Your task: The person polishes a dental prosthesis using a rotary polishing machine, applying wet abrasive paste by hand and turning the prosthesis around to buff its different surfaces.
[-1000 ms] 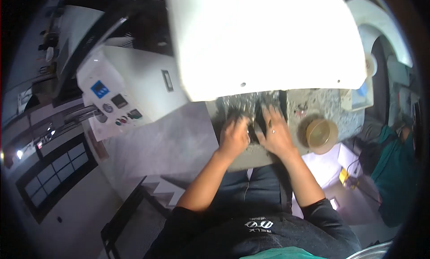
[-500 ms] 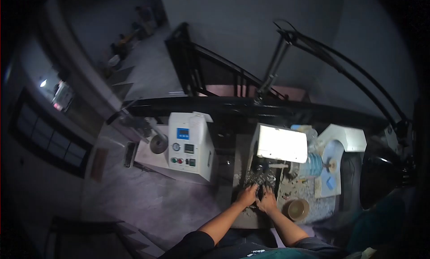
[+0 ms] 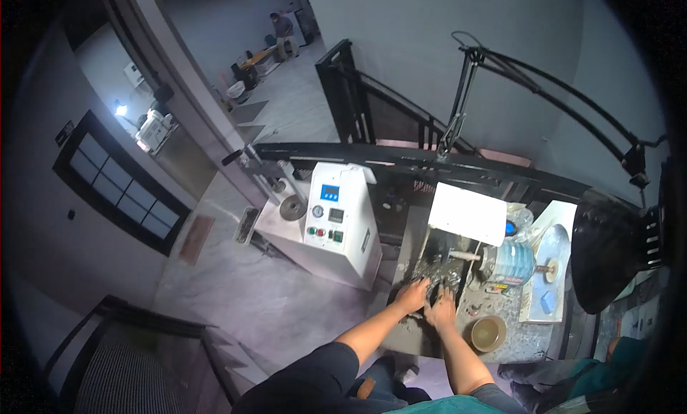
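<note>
My left hand and my right hand are close together over a dark, wet, mud-spattered trough. Their fingers are bent inward, and whatever they hold between them is too small and dark to make out. Just beyond the fingers lies wet grey splatter beneath a tilted white cover panel. To the right of the trough sits a motor with a pale blue casing, its shaft pointing toward the trough. A round brown bowl with cloudy liquid stands beside my right hand.
A white control machine with gauges and buttons stands at left. At right are a white tray with a blue block and a black lamp. Another person's green sleeve shows at lower right; someone stands far back.
The view has shifted and brightened, so the bench things sit farther right. Both hands stay together over the trough. A nearby person's sleeve and legs at lower right now show clearly.
</note>
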Demonstrator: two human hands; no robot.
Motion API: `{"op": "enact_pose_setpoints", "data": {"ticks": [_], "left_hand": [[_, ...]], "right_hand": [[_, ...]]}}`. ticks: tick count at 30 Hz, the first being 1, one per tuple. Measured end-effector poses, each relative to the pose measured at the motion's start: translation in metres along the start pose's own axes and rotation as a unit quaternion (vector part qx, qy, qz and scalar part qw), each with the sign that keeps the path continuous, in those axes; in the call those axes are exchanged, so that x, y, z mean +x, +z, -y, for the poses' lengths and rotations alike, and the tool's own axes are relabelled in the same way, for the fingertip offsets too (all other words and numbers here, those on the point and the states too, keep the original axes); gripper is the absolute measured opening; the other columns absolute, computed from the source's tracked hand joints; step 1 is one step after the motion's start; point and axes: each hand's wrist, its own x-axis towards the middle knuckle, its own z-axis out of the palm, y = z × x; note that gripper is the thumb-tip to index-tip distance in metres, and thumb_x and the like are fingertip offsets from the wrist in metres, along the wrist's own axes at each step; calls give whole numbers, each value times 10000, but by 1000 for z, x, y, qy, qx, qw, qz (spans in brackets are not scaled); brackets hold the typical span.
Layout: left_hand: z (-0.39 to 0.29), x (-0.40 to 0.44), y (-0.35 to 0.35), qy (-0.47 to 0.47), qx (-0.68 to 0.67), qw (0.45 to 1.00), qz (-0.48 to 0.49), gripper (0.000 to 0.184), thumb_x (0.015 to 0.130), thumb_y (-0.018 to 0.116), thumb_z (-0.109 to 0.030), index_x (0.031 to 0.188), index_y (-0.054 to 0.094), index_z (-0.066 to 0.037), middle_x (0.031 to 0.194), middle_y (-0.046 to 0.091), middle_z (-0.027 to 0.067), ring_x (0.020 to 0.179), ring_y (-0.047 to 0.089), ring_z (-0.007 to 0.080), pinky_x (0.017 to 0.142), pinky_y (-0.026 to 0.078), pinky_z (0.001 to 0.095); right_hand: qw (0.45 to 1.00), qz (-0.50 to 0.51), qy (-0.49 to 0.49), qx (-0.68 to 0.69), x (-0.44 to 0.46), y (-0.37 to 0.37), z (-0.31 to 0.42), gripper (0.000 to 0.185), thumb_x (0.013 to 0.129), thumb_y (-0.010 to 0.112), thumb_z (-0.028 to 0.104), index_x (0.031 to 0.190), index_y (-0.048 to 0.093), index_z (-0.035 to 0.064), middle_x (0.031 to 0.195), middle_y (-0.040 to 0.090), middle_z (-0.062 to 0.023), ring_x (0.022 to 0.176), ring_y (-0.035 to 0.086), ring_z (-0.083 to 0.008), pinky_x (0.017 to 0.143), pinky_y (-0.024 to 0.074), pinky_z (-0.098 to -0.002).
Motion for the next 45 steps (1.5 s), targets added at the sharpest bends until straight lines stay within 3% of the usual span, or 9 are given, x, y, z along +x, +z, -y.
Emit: {"op": "enact_pose_setpoints", "data": {"ticks": [10, 16, 19, 28, 30, 38, 45], "left_hand": [[-5, 1, -3, -11, 46, 999, 10, 344, 855, 535, -102, 1198, 541, -73, 1032, 619, 215, 940, 602, 420, 797, 490, 508], [3, 4, 2, -10, 71, 997, 35, 245, 818, 522, -85, 1061, 548, -96, 985, 623, 188, 910, 605, 407, 772, 494, 506], [-3, 2, -2, -16, 81, 996, 31, 365, 836, 557, -132, 1198, 529, -94, 1041, 617, 206, 966, 607, 399, 819, 496, 489], [5, 4, 1, -9, 71, 997, 40, 339, 850, 562, -140, 1179, 519, -71, 1094, 608, 200, 1013, 587, 403, 853, 485, 486], [3, 3, 0, -11, 67, 996, 49, 329, 853, 559, -143, 1173, 520, -74, 1097, 608, 199, 1014, 586, 405, 850, 486, 489], [-2, 5, -3, 2, 63, 998, 25, 281, 855, 555, -139, 1126, 526, -71, 1036, 617, 217, 962, 591, 436, 803, 485, 518], [-9, 6, -7, -6, 73, 996, 42, 259, 850, 557, -127, 1102, 530, -73, 1039, 617, 199, 968, 588, 425, 816, 483, 510]], "right_hand": [[999, 19, 28, -6, 2, -4, 1, 810, 818, 630, 386, 1455, 298, 13, 1508, 287, -225, 1393, 288, -360, 1150, 261, -409], [999, 31, -14, -9, 8, 6, -7, 849, 808, 623, 402, 1462, 269, -8, 1515, 265, -236, 1402, 269, -363, 1160, 232, -417], [999, 37, -13, -9, 9, 4, -7, 860, 794, 633, 365, 1463, 251, -16, 1509, 261, -256, 1398, 269, -382, 1162, 224, -426], [998, 52, 7, -18, 5, 0, -1, 874, 790, 648, 353, 1478, 226, 17, 1524, 236, -240, 1407, 251, -380, 1161, 237, -420], [999, 37, 6, 2, 1, -3, 0, 875, 779, 662, 328, 1470, 234, 2, 1489, 270, -291, 1383, 281, -418, 1153, 249, -432], [999, 48, 24, 3, 0, -12, 5, 869, 771, 631, 386, 1477, 255, 46, 1497, 205, -329, 1378, 261, -462, 1149, 256, -449], [997, 53, 50, -1, 2, -8, 5, 888, 779, 648, 409, 1501, 232, 103, 1535, 182, -258, 1409, 234, -396, 1158, 248, -402]]}}
